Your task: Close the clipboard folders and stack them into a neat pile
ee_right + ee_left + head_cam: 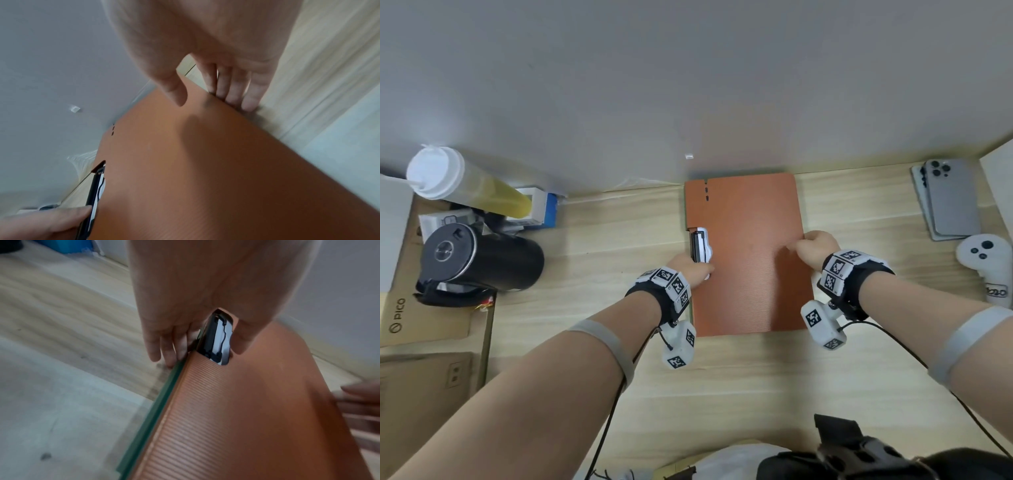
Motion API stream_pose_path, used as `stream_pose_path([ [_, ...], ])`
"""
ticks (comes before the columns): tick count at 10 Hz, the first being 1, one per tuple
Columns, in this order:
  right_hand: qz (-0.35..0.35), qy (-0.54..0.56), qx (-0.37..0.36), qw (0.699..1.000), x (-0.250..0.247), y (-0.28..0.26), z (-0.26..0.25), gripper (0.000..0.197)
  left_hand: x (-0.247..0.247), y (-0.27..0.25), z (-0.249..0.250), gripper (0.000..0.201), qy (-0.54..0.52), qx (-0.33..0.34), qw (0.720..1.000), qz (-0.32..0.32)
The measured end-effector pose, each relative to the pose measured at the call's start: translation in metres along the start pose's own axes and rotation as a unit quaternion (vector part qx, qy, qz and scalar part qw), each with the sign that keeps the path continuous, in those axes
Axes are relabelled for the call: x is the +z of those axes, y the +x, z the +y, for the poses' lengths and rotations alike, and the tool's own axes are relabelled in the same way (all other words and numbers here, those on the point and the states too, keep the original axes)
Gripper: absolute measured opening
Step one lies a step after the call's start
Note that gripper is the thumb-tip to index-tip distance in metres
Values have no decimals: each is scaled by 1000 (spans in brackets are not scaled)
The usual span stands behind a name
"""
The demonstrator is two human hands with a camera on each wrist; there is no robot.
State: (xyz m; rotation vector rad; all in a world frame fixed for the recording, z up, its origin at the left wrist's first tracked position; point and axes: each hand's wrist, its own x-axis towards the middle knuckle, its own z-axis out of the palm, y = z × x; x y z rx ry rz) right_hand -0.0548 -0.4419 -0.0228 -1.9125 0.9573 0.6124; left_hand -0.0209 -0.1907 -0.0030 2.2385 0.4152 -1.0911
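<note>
An orange ribbed clipboard folder (746, 260) (257, 418) (205, 170) lies closed on the wooden table, on top of a green folder whose edge (162, 405) shows along its left side. A black and white clip (700, 245) (218, 340) (96, 194) sits in a notch on the orange folder's left edge. My left hand (691, 270) (203, 353) pinches that edge at the clip, thumb on top and fingers down the side. My right hand (811, 245) (207, 100) holds the right edge, thumb on the cover and fingers against the side.
A grey wall runs just behind the folders. At the left stand a black jug (482, 260), a lidded cup of yellow drink (465, 181) and cardboard boxes (414, 308). At the right lie stacked phones (948, 198) and a white controller (986, 263).
</note>
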Motion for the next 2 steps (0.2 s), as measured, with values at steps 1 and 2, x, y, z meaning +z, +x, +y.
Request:
stream_pose_path([
  [1, 6, -3, -10, 1000, -10, -2, -1, 39, -4, -8, 2, 21, -38, -15, 999, 30],
  [2, 23, -1, -41, 999, -24, -16, -9, 51, -17, -28, 10, 32, -27, 16, 997, 68],
])
